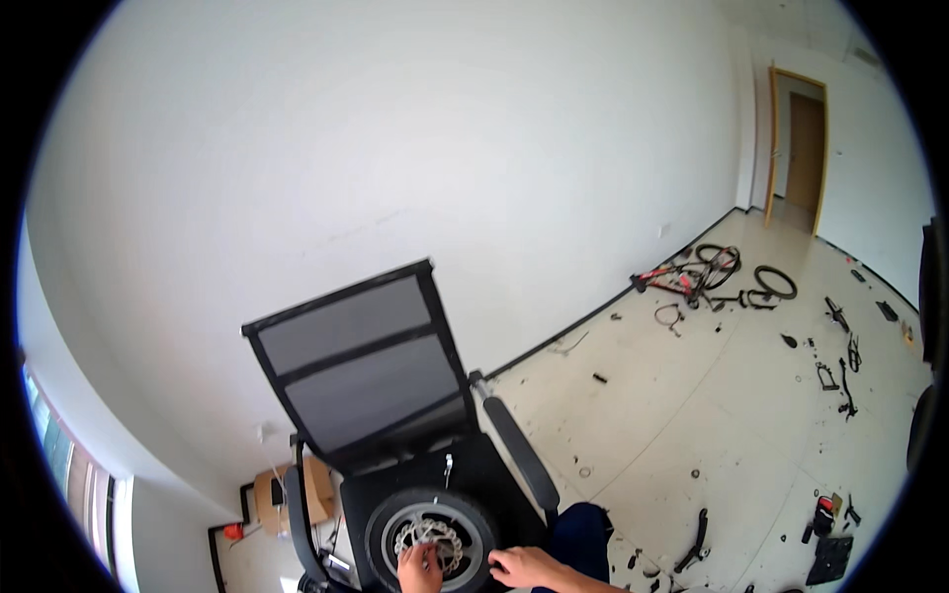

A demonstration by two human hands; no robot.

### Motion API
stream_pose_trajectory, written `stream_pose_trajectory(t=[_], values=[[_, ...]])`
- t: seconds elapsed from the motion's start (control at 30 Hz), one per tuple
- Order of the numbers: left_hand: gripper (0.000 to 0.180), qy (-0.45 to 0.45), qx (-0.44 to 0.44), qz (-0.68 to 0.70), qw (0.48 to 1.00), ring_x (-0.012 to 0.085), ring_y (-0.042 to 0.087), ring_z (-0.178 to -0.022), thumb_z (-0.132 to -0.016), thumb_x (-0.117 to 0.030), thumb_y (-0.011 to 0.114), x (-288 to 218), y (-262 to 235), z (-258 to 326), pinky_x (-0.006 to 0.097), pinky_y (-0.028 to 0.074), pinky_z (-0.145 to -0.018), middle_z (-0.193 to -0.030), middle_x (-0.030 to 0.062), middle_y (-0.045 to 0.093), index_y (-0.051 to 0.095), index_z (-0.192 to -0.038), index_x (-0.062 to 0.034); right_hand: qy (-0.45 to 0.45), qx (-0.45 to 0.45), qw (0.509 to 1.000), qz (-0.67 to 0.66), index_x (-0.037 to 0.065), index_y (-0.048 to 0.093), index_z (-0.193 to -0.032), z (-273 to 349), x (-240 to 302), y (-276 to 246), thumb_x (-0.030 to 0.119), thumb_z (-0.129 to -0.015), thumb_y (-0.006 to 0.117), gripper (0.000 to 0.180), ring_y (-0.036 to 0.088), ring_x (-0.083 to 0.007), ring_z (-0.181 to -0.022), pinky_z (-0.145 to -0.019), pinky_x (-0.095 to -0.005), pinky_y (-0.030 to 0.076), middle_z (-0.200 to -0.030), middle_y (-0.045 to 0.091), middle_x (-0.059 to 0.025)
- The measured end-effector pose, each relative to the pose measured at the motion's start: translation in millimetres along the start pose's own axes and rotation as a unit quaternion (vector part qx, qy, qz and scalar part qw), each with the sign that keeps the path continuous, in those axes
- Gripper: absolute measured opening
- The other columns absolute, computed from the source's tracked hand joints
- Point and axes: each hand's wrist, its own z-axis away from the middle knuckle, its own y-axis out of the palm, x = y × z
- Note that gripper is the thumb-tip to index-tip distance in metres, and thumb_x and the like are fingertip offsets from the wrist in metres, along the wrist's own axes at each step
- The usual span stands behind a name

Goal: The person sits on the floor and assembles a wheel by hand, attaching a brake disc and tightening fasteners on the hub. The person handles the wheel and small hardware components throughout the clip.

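Note:
A small wheel with a black tyre and grey rim lies flat on the black seat of an office chair. A silver brake disc with a wavy edge sits at its hub. My left hand is over the disc, its fingers closed in a pinch near the hub; what they hold is hidden. Beside the tyre's right edge is my right hand, fingers curled together, and I cannot make out what is between them. A small silver metal part rests on the seat behind the wheel.
Armrests flank the seat. At the left by the wall stands a cardboard box. A partly dismantled red and black bicycle lies along the far wall, near a loose tyre. Many small parts are scattered across the floor at right.

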Motion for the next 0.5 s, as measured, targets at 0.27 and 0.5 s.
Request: stream_pose_trajectory(t=[0.27, 0.5], values=[[0.029, -0.038, 0.046, 0.013, 0.998, 0.0396, 0.067, -0.09, -0.093, -0.007, 0.061, 16, -12, 19, 0.043, 0.056, -0.077, -0.102, 0.0215, 0.067, 0.064, -0.119, 0.0033, -0.011, 0.049, 0.999, 0.004, 0.01, 0.065, -0.105, 1, -24, 22, 0.029, -0.091, 0.066, 0.024, 0.072, -0.035, -0.079, -0.066, -0.0457, 0.058, -0.085, 0.073, -0.0143], [0.031, -0.044, 0.086, -0.006, 0.995, 0.0371, 0.067, -0.096, -0.088, -0.017, 0.069, -6, -20, 30, 0.045, 0.056, -0.085, -0.105, 0.0175, 0.069, 0.071, -0.115, -0.0015, 0.013, 0.074, 0.997, 0.0, 0.008, 0.065, -0.108, 0, -12, 10, 0.033, -0.092, 0.066, 0.03, 0.071, -0.0369, -0.083, -0.07, -0.0462, 0.057, -0.087, 0.072, -0.0166]])
